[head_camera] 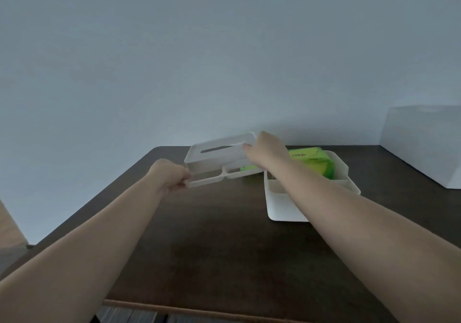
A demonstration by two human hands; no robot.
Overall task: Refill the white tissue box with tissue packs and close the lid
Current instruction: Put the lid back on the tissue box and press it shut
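Note:
The white lid [219, 153], with a dispensing slot on top and open compartments along its near side, is held tilted above the dark table. My left hand [172, 176] grips its near left corner. My right hand [268, 149] grips its far right end. The white tissue box base [282, 205] stands to the right with its top uncovered. A green tissue pack [315, 161] lies in its far part, partly behind my right forearm. Another bit of green pack [247, 168] shows under the lid.
The dark wooden table [199, 235] runs up to a pale wall. A large white box [424, 145] stands at the back right. The table's near edge [174, 307] is at the bottom of the view.

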